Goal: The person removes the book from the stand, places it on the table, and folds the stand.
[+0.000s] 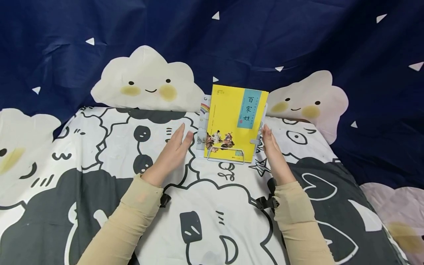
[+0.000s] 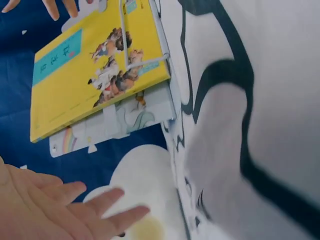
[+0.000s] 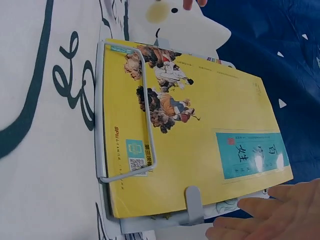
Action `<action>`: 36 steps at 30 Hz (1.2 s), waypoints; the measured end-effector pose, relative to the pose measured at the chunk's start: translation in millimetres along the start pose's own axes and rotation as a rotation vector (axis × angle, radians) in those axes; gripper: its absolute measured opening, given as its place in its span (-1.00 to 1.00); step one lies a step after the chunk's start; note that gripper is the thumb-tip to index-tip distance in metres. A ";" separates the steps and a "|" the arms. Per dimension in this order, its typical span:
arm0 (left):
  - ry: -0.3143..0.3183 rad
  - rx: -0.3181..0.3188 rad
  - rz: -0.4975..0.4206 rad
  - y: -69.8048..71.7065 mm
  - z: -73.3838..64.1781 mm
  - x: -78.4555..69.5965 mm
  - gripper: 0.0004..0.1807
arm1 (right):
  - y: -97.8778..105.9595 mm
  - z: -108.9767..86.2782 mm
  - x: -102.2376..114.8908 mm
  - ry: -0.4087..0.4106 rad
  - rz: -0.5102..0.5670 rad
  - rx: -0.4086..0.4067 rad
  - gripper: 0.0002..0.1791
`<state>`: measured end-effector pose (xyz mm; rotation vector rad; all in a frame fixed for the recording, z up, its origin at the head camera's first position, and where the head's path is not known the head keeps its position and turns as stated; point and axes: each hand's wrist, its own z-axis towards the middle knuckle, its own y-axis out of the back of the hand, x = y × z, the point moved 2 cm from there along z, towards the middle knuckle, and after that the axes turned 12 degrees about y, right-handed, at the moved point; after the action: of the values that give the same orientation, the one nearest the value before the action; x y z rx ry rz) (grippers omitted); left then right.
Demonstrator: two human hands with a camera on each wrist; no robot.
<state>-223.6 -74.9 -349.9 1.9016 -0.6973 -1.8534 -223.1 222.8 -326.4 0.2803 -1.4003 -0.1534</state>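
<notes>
A yellow book [image 1: 228,114] with a blue title panel leans upright on a book stand [image 3: 195,202] whose back plate carries a rainbow print. The stand's white wire bar [image 3: 149,115] crosses the lower front of the cover, and a grey clip grips one side edge. My left hand [image 1: 173,152] is held to the left of the book, apart from it, fingers straight. On the other side my right hand [image 1: 274,152] stands close to the book's right edge, its fingers extended and holding nothing. Both palms face inward toward the book.
The stand rests on a bed covered by a black-and-white cartoon quilt [image 1: 212,217]. Cloud-shaped cushions [image 1: 145,81] with smiling faces line the back and sides. Behind them hangs a dark blue cloth [image 1: 251,40] with small white triangles.
</notes>
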 end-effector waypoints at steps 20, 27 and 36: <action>0.058 0.206 -0.282 -38.0 15.8 -17.3 0.22 | 0.3 6.8 -11.1 -0.047 0.122 -0.039 -0.09; 0.043 0.254 -0.374 -44.8 20.1 -19.2 0.23 | 0.3 4.1 -16.6 -0.006 0.113 -0.084 -0.01; 0.069 0.269 -0.464 -48.7 23.1 -18.1 0.32 | -2.2 8.1 -19.4 0.027 0.082 -0.139 -0.08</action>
<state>-242.8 -23.7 -365.6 2.4571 -0.5357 -2.0253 -234.2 225.1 -344.2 0.1097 -1.3655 -0.1777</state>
